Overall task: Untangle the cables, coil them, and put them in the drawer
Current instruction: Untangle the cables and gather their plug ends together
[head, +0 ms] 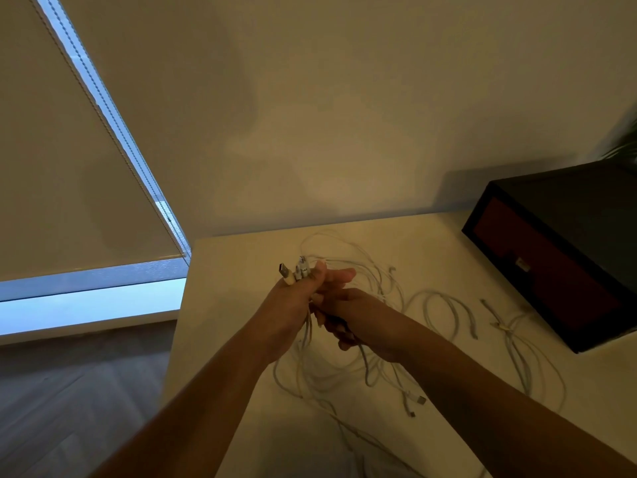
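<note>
A tangle of thin white cables (348,370) lies on the white table (241,263), spreading from the middle towards the right. My left hand (293,305) is raised above the table and grips a bunch of the cables, with several plugs (293,270) sticking up out of the fist. My right hand (358,315) is pressed against it from the right, fingers curled around the same strands just below. A dark cabinet with a reddish drawer front (548,270) stands at the table's right; the drawer is closed.
More white cable loops (444,312) and a tied cable (506,329) lie near the cabinet. The table's left edge drops to a wooden floor (69,391). A window with a blind (69,201) is at the left, and a wall is behind.
</note>
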Demonstrator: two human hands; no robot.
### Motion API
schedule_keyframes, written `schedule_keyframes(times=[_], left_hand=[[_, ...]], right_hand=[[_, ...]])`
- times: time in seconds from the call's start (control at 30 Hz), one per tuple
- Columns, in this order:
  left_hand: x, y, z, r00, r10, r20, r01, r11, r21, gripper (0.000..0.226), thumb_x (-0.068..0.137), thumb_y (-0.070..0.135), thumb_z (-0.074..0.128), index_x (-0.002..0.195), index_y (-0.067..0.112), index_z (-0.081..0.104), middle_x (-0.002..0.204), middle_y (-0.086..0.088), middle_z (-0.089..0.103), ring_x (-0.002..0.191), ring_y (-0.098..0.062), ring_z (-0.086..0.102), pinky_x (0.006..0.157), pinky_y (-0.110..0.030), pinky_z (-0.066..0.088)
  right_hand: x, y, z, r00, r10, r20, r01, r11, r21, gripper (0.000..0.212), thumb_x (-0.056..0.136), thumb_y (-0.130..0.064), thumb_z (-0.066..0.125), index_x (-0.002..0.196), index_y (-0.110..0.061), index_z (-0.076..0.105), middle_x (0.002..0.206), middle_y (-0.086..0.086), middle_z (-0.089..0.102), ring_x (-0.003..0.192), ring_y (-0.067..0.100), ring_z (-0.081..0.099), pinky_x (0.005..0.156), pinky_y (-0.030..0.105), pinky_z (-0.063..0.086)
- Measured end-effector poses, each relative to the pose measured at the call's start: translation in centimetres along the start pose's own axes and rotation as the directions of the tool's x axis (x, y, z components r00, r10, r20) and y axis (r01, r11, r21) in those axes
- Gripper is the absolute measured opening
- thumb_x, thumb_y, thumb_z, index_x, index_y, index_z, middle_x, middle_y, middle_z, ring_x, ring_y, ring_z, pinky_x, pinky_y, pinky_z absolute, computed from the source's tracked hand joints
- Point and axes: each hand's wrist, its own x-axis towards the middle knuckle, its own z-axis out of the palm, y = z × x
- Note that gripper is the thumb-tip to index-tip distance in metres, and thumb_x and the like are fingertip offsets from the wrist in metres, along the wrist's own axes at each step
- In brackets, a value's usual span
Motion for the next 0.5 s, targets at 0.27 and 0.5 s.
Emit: schedule_keyframes(times=[0.27, 0.5], left_hand=[[-0.2, 0.9, 0.5, 1.0, 0.01, -0.006, -0.011, 0.997, -0.08, 0.044, 0.094, 0.035, 0.038, 0.09, 0.002, 0.068, 0.117, -0.002, 0.069, 0.11, -0.017, 0.065, 0.075, -0.029, 0.049], [-0.2, 2.2, 0.5, 0.997, 0.053, -0.061, -0.064, 0.977, -0.202, 0.039, 0.093, 0.033, 0.038, 0.087, 0.003, 0.061, 0.108, -0.012, 0.072, 0.103, -0.02, 0.067, 0.084, -0.031, 0.049]], right_hand=[[0.7, -0.1, 0.4, 0.986, -0.103, -0.127, 0.077, 0.977, -0.197, 0.036, 0.098, -0.034, 0.048, 0.068, -0.015, 0.056, 0.057, -0.004, 0.044, 0.05, 0.009, 0.04, 0.053, 0.026, 0.039], [0.4, 0.5, 0.1, 0.968, -0.211, -0.136, 0.172, 0.952, -0.252, 0.035, 0.101, -0.031, 0.041, 0.072, -0.02, 0.055, 0.058, -0.005, 0.044, 0.05, 0.007, 0.04, 0.053, 0.024, 0.039]])
